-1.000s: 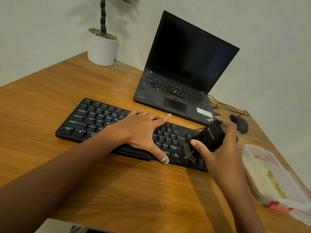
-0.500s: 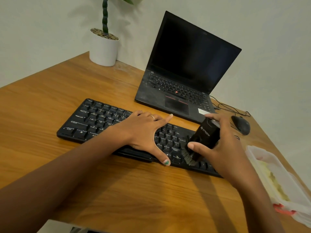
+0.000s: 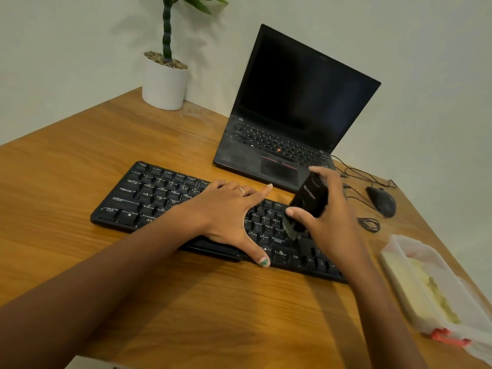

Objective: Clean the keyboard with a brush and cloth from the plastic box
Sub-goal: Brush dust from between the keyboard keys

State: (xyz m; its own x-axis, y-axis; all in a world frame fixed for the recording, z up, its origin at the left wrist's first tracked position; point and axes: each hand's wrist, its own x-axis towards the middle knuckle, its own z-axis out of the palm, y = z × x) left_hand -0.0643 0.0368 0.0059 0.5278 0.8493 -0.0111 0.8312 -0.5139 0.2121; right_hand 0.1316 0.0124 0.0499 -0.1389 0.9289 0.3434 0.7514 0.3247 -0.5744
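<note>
While the left hand [image 3: 226,209] lay flat across the middle of the black full-size plastic keyboard [image 3: 159,195], its fingers [image 3: 262,190] were straight and spread wide, gripping nothing; the thumb reached over the near edge of the keyboard, and a thin ring sat on one finger. The right hand [image 3: 330,217] held a black block-shaped plastic brush [image 3: 310,198], with the thumb on its near face and the other fingers curled round its far side. The brush was tilted, its upper end leaning away toward the laptop, and its grey bristles [image 3: 292,230] pointed down onto the keys in the right-hand part of the keyboard, just beside the left hand's index finger. Contact between bristles and keys appeared likely but could not be confirmed.

The keyboard rested on a wooden desk [image 3: 80,161], lying at an angle. Behind it stood an open black laptop [image 3: 292,115] with a dark screen. A black computer mouse [image 3: 380,201] lay to the right of the laptop, with thin black cables [image 3: 367,225] trailing nearby. At the right edge of the desk sat a clear rectangular plastic box [image 3: 399,262] with a pale yellow cloth [image 3: 423,280] inside it and a red clip [image 3: 447,339] at its near end. A white ceramic pot with a green plant [image 3: 163,86] stood at the far corner, against the wall.
</note>
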